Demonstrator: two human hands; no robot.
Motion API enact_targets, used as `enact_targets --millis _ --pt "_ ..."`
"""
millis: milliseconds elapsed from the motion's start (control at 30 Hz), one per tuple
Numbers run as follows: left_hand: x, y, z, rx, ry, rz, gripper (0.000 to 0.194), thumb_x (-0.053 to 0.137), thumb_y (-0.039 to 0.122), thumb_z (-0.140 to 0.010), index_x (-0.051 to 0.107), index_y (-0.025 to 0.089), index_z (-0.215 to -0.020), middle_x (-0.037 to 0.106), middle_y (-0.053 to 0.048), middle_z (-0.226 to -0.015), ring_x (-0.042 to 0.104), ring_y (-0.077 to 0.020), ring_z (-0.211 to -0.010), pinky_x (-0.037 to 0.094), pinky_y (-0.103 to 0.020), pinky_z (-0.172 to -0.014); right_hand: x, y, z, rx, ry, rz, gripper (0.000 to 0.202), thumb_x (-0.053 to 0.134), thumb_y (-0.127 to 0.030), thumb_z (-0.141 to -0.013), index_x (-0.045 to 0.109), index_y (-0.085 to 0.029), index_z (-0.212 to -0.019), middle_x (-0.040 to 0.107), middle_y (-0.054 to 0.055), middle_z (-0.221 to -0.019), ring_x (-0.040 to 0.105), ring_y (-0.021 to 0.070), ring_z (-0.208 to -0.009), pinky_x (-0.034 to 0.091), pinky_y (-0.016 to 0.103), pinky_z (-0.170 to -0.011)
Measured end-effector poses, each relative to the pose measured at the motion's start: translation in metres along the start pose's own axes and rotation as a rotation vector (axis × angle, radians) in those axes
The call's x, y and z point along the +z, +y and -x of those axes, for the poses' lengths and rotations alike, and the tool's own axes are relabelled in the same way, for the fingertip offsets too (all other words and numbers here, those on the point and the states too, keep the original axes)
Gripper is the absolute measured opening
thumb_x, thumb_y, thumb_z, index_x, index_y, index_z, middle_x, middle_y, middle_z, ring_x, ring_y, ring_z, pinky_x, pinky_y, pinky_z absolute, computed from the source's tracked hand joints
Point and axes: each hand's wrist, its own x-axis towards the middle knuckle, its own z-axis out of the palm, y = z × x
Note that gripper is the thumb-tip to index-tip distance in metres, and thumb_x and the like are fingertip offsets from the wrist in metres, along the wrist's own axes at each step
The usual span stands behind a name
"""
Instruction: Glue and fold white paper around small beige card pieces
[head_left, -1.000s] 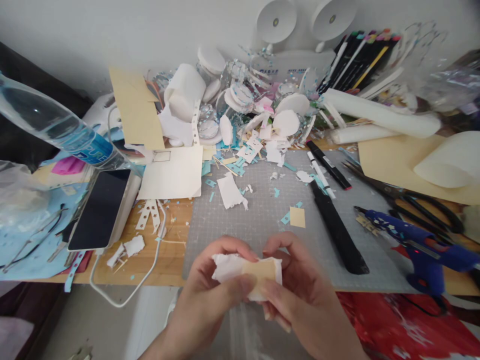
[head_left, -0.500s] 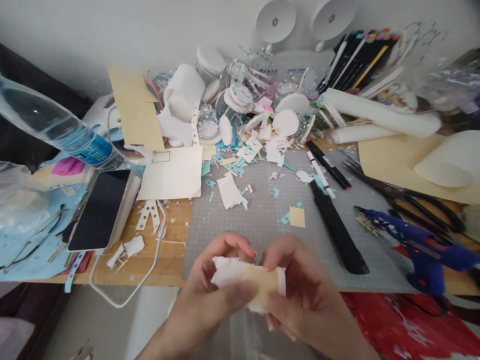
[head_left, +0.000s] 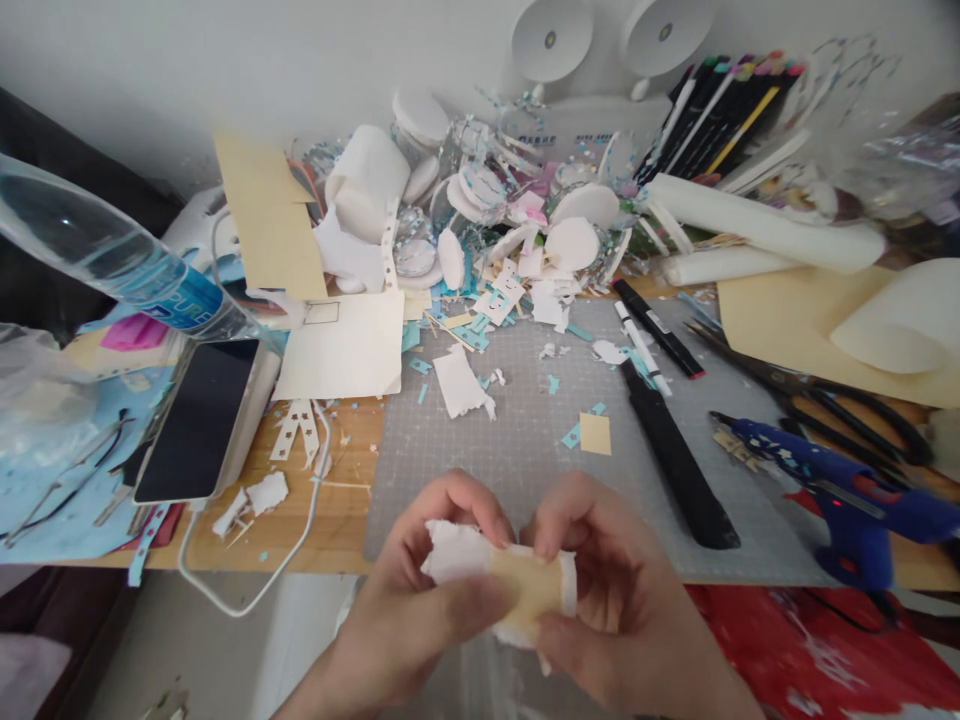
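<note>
Between both hands, over the near edge of the grey cutting mat [head_left: 517, 450], is a small piece of torn white paper [head_left: 457, 552] with a yellow paper piece [head_left: 529, 587] lying on it. My left hand [head_left: 431, 590] pinches its left part, thumb across the front and fingers behind the upper edge. My right hand [head_left: 611, 590] grips the right end, thumb below and index finger on top. The torn edge is ragged at the left; a white strip borders the yellow at the right. On the mat beyond lie a yellow square [head_left: 595, 434] and a torn white scrap [head_left: 459, 382].
Right of the hands lie a black-sheathed tool [head_left: 679, 465], a blue glue gun [head_left: 817, 490] and black scissors [head_left: 847, 400]. On the left are a phone [head_left: 199, 420], its white cable [head_left: 296, 560] and a tilted water bottle [head_left: 127, 260]. White foam discs [head_left: 570, 243] pile up behind.
The held paper has tilted slightly, showing more of the yellow face and its right border. My left fingers have come down onto its upper edge.
</note>
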Motion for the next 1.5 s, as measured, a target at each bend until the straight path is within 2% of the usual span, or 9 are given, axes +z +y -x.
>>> enact_targets --millis 333,533,700,800,900,967,1133,1300,1500 --pt "-0.004 -0.003 0.000 0.021 -0.020 -0.022 0.023 0.079 0.031 -0.078 0.059 0.022 -0.087 0.051 0.004 -0.075 0.042 -0.0062 -0.061 0.036 -0.015 -0.054 -0.001 -0.004 -0.002 0.057 -0.004 0.027 0.038 0.072 -0.004 -0.067 0.053 -0.029 -0.088 0.059 -0.009 -0.072 0.044 0.0028 -0.051 0.032 0.016 -0.049" --pt "-0.003 0.004 -0.002 0.082 -0.051 -0.111 0.026 0.075 0.028 -0.083 0.056 0.025 -0.100 0.054 0.004 -0.080 0.045 -0.0054 -0.061 0.037 -0.014 -0.055 0.014 -0.014 0.000 0.164 0.194 0.097 0.048 0.070 -0.010 -0.065 0.045 -0.029 -0.101 0.057 -0.013 -0.067 0.051 0.0038 -0.054 0.041 0.017 -0.055" --pt "-0.010 0.015 0.002 0.124 -0.045 -0.376 0.037 0.072 0.047 -0.082 0.062 0.022 -0.108 0.059 -0.001 -0.093 0.051 -0.0117 -0.076 0.042 -0.019 -0.065 0.016 -0.018 0.000 0.173 0.256 0.219 0.049 0.070 -0.013 -0.067 0.040 -0.029 -0.102 0.055 -0.012 -0.068 0.057 0.0075 -0.060 0.045 0.021 -0.059" --pt "-0.013 0.022 0.002 0.067 0.007 -0.439 0.037 0.061 0.054 -0.088 0.070 0.021 -0.101 0.062 -0.003 -0.093 0.053 -0.0142 -0.078 0.042 -0.021 -0.067 0.013 -0.019 0.001 0.177 0.234 0.274 0.046 0.068 -0.017 -0.071 0.039 -0.030 -0.104 0.057 -0.010 -0.073 0.056 0.0094 -0.063 0.044 0.023 -0.058" --pt "-0.012 0.031 -0.005 -0.071 0.059 -0.474 0.046 0.049 0.056 -0.094 0.074 0.018 -0.087 0.067 -0.004 -0.084 0.056 -0.0160 -0.075 0.042 -0.024 -0.067 0.010 -0.022 0.001 0.205 0.209 0.306 0.045 0.066 -0.018 -0.072 0.040 -0.031 -0.106 0.057 -0.009 -0.075 0.056 0.0096 -0.065 0.042 0.023 -0.058" --pt "-0.012 0.037 -0.012 -0.160 0.028 -0.505 0.047 0.051 0.055 -0.094 0.075 0.016 -0.081 0.067 -0.005 -0.078 0.057 -0.0156 -0.072 0.043 -0.024 -0.067 0.007 -0.024 0.001 0.233 0.174 0.325 0.047 0.065 -0.016 -0.071 0.041 -0.031 -0.108 0.057 -0.009 -0.076 0.055 0.0095 -0.066 0.041 0.022 -0.059" --pt "-0.011 0.053 -0.025 -0.289 -0.125 -0.532 0.028 0.068 0.041 -0.085 0.072 0.015 -0.075 0.062 -0.001 -0.067 0.049 -0.0102 -0.060 0.038 -0.020 -0.056 -0.006 -0.029 -0.003 0.303 -0.013 0.435 0.052 0.060 -0.012 -0.070 0.039 -0.031 -0.114 0.056 -0.009 -0.076 0.052 0.0089 -0.064 0.038 0.021 -0.058" --pt "-0.006 0.061 -0.026 -0.326 -0.190 -0.606 0.017 0.068 0.028 -0.083 0.070 0.015 -0.073 0.053 0.004 -0.059 0.039 -0.0066 -0.053 0.033 -0.018 -0.051 -0.011 -0.034 -0.007 0.329 -0.111 0.504 0.053 0.057 -0.010 -0.070 0.037 -0.029 -0.116 0.053 -0.008 -0.075 0.048 0.0090 -0.063 0.038 0.020 -0.057" --pt "-0.005 0.061 -0.023 -0.290 -0.250 -0.650 0.010 0.068 0.021 -0.082 0.070 0.015 -0.075 0.057 0.004 -0.063 0.044 -0.0068 -0.056 0.039 -0.018 -0.056 -0.009 -0.037 -0.007 0.318 -0.159 0.508 0.051 0.056 -0.011 -0.072 0.039 -0.029 -0.116 0.052 -0.008 -0.076 0.043 0.0084 -0.061 0.034 0.020 -0.056"
